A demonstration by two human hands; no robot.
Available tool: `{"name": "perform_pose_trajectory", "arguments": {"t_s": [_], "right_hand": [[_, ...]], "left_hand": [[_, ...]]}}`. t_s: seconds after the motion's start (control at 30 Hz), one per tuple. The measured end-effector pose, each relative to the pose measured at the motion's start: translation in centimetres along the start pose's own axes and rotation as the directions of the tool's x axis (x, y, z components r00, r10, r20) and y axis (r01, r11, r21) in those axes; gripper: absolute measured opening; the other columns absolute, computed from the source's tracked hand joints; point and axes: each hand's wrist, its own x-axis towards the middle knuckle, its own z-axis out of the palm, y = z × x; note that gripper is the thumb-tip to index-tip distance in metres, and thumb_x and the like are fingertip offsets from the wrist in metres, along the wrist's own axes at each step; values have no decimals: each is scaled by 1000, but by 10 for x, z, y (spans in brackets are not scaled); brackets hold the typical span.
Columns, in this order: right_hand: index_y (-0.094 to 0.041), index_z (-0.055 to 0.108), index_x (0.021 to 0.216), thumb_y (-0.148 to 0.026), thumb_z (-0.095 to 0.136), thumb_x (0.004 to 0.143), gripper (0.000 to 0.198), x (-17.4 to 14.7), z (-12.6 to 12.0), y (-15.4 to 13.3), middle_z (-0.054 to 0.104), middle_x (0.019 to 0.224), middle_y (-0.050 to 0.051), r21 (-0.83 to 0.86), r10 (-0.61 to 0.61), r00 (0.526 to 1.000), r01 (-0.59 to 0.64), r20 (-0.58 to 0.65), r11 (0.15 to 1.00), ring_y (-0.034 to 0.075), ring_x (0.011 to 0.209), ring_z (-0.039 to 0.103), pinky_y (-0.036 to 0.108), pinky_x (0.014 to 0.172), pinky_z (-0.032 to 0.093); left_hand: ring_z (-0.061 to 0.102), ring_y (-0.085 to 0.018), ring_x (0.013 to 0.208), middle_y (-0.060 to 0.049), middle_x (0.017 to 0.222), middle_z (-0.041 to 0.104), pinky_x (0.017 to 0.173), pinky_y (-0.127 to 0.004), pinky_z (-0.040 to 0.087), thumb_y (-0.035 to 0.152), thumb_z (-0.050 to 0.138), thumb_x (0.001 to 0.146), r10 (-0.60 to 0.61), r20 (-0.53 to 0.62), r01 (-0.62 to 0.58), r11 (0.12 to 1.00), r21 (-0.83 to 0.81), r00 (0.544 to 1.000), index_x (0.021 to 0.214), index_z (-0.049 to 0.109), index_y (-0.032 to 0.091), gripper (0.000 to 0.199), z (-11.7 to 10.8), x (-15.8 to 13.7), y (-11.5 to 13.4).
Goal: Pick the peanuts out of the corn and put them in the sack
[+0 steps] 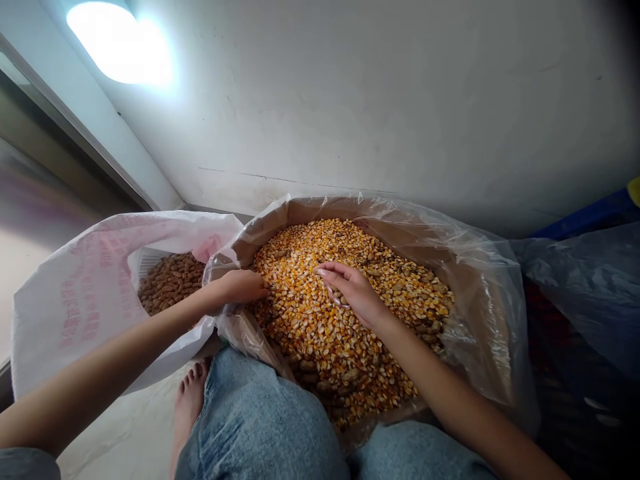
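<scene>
A wide heap of yellow corn kernels [310, 320], with unshelled peanuts [350, 377] mixed in, fills a bag lined with clear plastic [480, 313]. My left hand [243, 287] rests over the bag's left rim. Its fingers curl down at the edge of the corn, and whatever they hold is hidden. Above the middle of the heap is my right hand [353, 290], palm partly turned up. Its fingers are curled around what looks like a peanut [341, 298].
On the left, a white woven sack [80, 293] with red print holds more peanuts [173, 280]. A pale wall [375, 100] rises behind the bags, with a bright lamp [110, 40] at upper left. My knees [270, 420] press close to the front. Something blue [590, 213] lies far right.
</scene>
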Motion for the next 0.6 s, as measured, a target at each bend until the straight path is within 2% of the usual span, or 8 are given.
{"name": "perform_pose_trajectory", "arguments": {"t_s": [0.17,0.3,0.37,0.43,0.5,0.6], "right_hand": [[-20,58,87,-41,56,68,28,0,1,1,42,57,-5,-13,8,1000,-8,-7,1000,6,45,36,19,41,29],[-19,59,86,-41,57,68,29,0,1,0,43,60,-4,-28,11,1000,-12,-16,1000,6,47,37,19,42,30],[-19,59,86,-40,58,67,29,0,1,0,44,60,-3,-22,13,1000,-14,-29,1000,6,48,38,18,43,31],[-19,59,85,-39,59,66,28,0,0,0,44,60,-4,24,32,999,-31,-29,999,6,48,39,18,41,31],[-18,58,84,-37,60,66,26,1,-1,-1,43,58,-4,122,71,997,-69,-15,990,5,45,37,17,38,28],[-19,55,81,-36,60,66,23,2,-3,-4,41,56,-6,281,131,991,-131,18,951,4,41,33,15,34,21]], "left_hand": [[58,-21,77,-13,90,64,67,-30,43,33,31,78,4,74,-5,1000,22,997,92,63,12,40,0,4,11],[58,-23,78,-15,90,63,65,-31,44,35,35,76,-60,31,60,998,18,998,92,62,10,40,8,6,14],[58,-23,78,-14,90,63,65,-31,43,36,37,75,-81,0,81,996,-37,997,91,62,11,39,8,6,13],[57,-20,76,-10,87,64,66,-28,42,38,38,75,-62,-36,55,983,-173,997,87,62,14,36,3,2,8],[56,-16,69,-5,79,63,61,-25,41,43,39,75,-46,-85,11,927,-374,995,83,62,16,36,-7,-9,-2],[47,-11,50,0,59,56,43,-21,33,53,40,72,-117,-102,18,741,-671,988,84,60,18,42,-24,-40,-23]]}}
